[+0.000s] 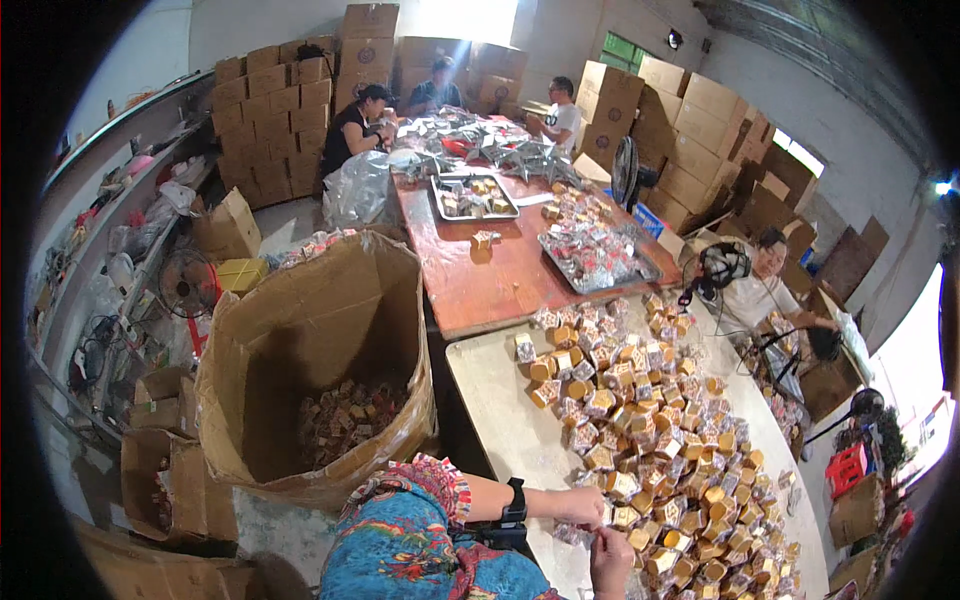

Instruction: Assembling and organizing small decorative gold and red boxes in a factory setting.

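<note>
At the left edge of a large heap of small gold, star-patterned pieces (650, 430), my two hands work close together over the pale tabletop (500, 400). My left hand (582, 506), with a black band on its wrist, has its fingers pinched. Crinkled clear plastic wrapper (571, 534) shows just below those fingers. My right hand (611, 562) is closed beside it, its fingertips near the same plastic; what it grips is hidden. Many pieces in the heap are wrapped in clear plastic, while others look bare.
A big open carton (320, 270) with wrapped pieces at its bottom stands left of the table. Two metal trays (478, 216) (600, 288) lie on the red table (450, 290) beyond, with silver stars (520, 155) farther back. Several people sit around; stacked cartons (270, 120) line the walls.
</note>
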Demonstrator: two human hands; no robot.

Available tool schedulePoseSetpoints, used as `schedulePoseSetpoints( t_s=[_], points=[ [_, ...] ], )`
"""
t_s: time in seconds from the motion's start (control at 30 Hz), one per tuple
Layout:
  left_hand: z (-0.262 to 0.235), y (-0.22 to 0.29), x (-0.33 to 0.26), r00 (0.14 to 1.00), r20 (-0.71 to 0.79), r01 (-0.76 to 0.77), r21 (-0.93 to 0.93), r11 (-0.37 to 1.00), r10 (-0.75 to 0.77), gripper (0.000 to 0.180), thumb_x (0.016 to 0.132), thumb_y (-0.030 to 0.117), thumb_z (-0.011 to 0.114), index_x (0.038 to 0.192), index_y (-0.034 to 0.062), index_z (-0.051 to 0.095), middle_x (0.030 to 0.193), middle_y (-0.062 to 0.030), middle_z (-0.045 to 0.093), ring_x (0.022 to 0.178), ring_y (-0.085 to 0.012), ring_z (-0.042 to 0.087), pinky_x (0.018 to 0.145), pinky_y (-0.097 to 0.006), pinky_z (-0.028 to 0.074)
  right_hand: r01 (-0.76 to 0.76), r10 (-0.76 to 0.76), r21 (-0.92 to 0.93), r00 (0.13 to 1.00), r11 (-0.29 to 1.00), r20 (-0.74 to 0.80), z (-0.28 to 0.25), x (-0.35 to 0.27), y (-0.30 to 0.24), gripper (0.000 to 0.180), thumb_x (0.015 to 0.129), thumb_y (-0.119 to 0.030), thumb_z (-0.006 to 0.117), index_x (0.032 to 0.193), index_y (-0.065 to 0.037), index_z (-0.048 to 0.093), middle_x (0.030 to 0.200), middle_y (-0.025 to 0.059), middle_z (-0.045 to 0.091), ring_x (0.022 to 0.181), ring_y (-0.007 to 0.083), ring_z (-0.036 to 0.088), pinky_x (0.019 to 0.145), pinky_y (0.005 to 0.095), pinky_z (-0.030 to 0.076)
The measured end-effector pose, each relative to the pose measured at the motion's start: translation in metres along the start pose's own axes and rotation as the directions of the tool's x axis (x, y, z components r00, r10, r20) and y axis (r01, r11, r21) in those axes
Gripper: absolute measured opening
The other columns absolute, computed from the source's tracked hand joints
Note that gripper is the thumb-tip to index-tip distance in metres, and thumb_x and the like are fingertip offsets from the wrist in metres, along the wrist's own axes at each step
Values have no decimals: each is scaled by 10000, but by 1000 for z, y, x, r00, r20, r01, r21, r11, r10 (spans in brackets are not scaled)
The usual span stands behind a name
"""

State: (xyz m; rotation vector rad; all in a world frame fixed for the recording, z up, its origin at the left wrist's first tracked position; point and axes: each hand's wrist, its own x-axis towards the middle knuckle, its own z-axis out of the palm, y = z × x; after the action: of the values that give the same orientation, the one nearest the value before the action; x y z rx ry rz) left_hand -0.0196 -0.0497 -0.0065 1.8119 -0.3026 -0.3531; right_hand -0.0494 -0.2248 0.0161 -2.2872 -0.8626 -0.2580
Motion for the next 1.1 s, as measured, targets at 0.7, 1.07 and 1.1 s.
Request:
schedulePoseSetpoints(
  t_s=[0.7,1.07,1.1],
  points=[
    [-29,7,24,988,126,-115,193,974,92,185,634,175,594,699,7,636,633,-153,600,588,-283,575,565,-366,445,-403,406,239,913,883,40,-2,36,-7,48,716,-11,608,750,2,576,630,142,561,545,266,561,517,321,442],
    [-59,-28,93,986,167,-82,448,890,6,406,748,396,617,847,4,587,824,-188,596,781,-336,592,680,-424,459,-412,424,100,883,906,-201,14,32,-9,22,729,-24,568,722,-8,553,607,117,522,537,245,516,512,314,406],
    [-62,-26,99,989,147,-85,475,876,16,439,716,376,648,910,-8,563,891,-199,576,840,-351,574,715,-429,463,-371,356,-27,907,928,-224,18,23,0,21,733,-15,552,713,-7,548,596,113,515,524,239,496,507,311,398]
  ],
)
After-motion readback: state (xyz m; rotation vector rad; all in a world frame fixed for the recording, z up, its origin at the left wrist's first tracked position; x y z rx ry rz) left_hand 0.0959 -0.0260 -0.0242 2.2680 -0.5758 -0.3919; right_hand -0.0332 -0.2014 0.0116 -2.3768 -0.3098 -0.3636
